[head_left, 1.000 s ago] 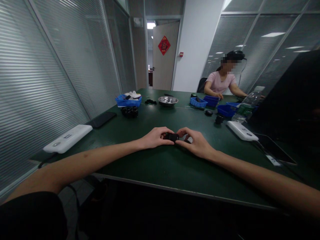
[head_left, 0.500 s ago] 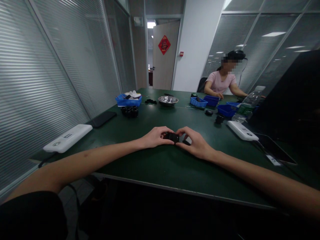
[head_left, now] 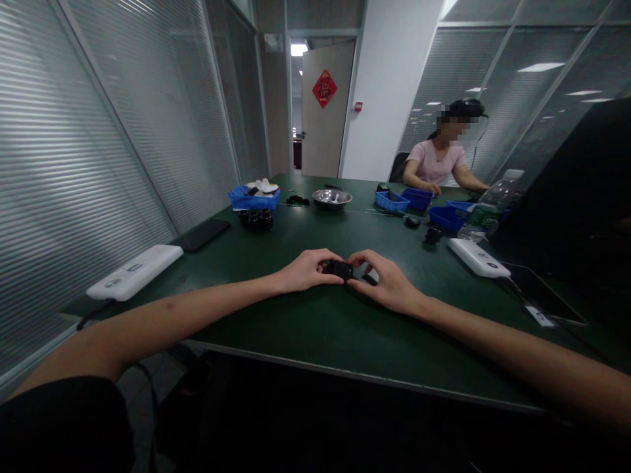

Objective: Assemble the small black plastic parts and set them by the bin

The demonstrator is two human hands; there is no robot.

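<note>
Low over the middle of the green table point(head_left: 290, 322), a small black cylindrical part point(head_left: 341, 270) lies between both hands. My left hand point(head_left: 306, 270) is closed around its left end, thumb in front and fingers behind. On the right end, the thumb and forefinger of my right hand point(head_left: 393, 286) touch it in a pinch, with a gap inside the curve. Through that gap shows another small dark piece point(head_left: 369, 279); whether it lies on the table or in the palm I cannot tell.
Farther back stand a filled blue basket point(head_left: 254, 198), several black cylindrical parts point(head_left: 256, 220), a metal bowl point(head_left: 332, 199) and blue trays point(head_left: 417, 198). White power banks point(head_left: 135, 272) flank both arms. A bottle point(head_left: 488, 207) stands right. Another person point(head_left: 436, 161) sits beyond.
Almost nothing differs. Both hands keep the same grip on the black part in the same place, with only a tiny shift of the right fingers.
</note>
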